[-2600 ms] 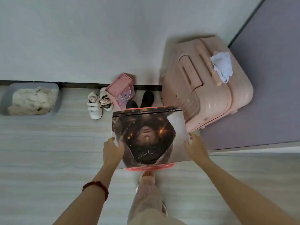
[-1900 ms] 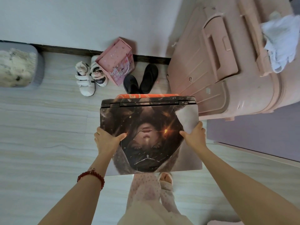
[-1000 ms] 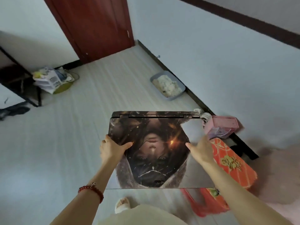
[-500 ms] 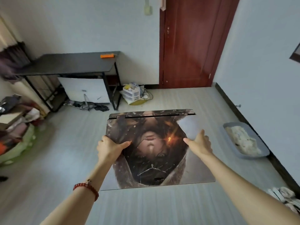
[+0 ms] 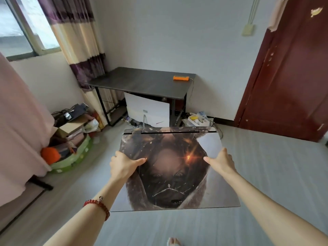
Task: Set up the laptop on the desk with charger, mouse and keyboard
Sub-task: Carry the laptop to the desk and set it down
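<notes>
I hold a closed laptop (image 5: 170,171) flat in front of me, its lid covered with a dark printed picture and its hinge edge pointing away. My left hand (image 5: 122,166) grips its left side, thumb on top. My right hand (image 5: 221,161) grips its right side the same way. A black desk (image 5: 142,82) stands ahead against the far wall, with an orange power strip (image 5: 180,78) near its back right corner. No charger, mouse or keyboard shows.
A white panel (image 5: 147,110) leans under the desk, cables beside it. A tray of small items (image 5: 197,119) lies right of the desk. A dark red door (image 5: 291,77) is at right. Boxes and a green tub (image 5: 71,144) crowd the left, under a curtain (image 5: 76,38).
My view has swung left from the suitcase and shoes to face the desk, which now looks closer and more central. Both hands kept the same hold on the laptop.
</notes>
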A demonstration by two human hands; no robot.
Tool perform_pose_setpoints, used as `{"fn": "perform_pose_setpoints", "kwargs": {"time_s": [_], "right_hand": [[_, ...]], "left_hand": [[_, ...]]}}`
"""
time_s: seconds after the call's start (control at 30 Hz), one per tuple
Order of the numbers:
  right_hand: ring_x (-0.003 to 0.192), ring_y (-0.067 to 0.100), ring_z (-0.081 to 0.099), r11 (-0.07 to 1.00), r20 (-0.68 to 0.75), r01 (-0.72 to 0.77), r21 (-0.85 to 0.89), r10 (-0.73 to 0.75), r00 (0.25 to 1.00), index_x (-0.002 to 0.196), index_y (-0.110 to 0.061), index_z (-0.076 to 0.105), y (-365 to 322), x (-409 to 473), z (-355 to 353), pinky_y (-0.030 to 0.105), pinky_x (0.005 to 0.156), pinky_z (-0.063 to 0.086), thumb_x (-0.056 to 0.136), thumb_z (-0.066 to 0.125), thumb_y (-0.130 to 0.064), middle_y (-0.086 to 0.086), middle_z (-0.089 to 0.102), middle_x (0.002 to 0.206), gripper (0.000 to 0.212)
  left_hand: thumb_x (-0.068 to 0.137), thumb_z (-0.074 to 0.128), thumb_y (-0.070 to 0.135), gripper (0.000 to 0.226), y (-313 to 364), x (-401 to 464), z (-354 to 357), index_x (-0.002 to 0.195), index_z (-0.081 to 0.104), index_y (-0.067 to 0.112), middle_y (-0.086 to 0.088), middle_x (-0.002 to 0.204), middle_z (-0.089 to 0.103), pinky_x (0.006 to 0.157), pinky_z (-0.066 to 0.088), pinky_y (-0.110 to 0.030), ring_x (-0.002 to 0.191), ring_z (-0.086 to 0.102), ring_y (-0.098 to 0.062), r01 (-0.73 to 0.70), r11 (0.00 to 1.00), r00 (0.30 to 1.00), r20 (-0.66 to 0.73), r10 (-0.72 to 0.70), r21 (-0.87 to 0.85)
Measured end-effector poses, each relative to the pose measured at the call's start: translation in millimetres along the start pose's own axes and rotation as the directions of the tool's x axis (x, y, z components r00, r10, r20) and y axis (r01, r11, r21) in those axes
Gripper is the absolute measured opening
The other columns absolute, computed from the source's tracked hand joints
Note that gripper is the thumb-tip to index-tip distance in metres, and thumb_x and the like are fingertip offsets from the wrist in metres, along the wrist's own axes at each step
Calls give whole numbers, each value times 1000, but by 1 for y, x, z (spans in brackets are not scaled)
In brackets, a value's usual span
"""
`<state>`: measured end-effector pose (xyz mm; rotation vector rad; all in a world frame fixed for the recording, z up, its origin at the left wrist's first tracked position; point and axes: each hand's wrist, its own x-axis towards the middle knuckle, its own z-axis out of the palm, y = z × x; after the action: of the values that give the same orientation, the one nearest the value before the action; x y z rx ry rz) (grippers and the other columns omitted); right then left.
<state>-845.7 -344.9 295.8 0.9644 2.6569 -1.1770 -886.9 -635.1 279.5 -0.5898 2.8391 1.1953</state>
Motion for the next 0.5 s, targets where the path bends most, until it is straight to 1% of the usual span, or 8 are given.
{"fn": "perform_pose_setpoints", "kwargs": {"time_s": [0.1, 0.2, 0.3, 0.4, 0.5], "right_hand": [[130, 41, 35, 999, 42, 40, 6, -40, 998, 140, -3, 21, -64, 82, 23, 52, 105, 34, 80, 67, -34, 22, 32, 145, 82], [131, 40, 35, 994, 54, 105, 10, -105, 993, 139, 0, 21, -129, 147, 41, 52, 105, 34, 80, 68, -32, 22, 33, 145, 82], [132, 39, 35, 987, 90, 158, -31, -154, 984, 142, -2, 16, -197, 201, 63, 51, 105, 36, 80, 67, -33, 21, 31, 147, 86], [128, 40, 40, 979, 103, 199, -41, -194, 976, 141, -3, 17, -259, 253, 93, 47, 99, 41, 79, 68, -35, 21, 36, 144, 86], [122, 40, 45, 975, 118, 212, -61, -204, 972, 138, -3, 22, -316, 307, 128, 47, 96, 45, 78, 68, -36, 22, 40, 139, 82]], "left_hand": [[49, 82, 58, 103, 27, 87, 1, 123, 38, 0, -21, 122, 48, 92, 47, -48, 113, 48, -36, 51, 999, 998, -38, -52, -15], [51, 82, 57, 105, 55, 160, -6, 126, 36, 0, -21, 126, 47, 95, 45, -52, 117, 46, -37, 80, 996, 994, -74, -82, -27], [52, 82, 55, 103, 73, 228, -18, 127, 37, 1, -20, 127, 48, 95, 45, -53, 118, 47, -37, 129, 992, 984, -123, -130, -18], [52, 82, 54, 101, 83, 300, -28, 127, 38, 2, -20, 127, 49, 95, 46, -52, 117, 48, -37, 153, 987, 977, -145, -157, -40], [54, 82, 53, 99, 86, 381, -32, 127, 38, 3, -19, 127, 50, 94, 48, -51, 116, 50, -37, 147, 987, 976, -149, -156, -68]]}}
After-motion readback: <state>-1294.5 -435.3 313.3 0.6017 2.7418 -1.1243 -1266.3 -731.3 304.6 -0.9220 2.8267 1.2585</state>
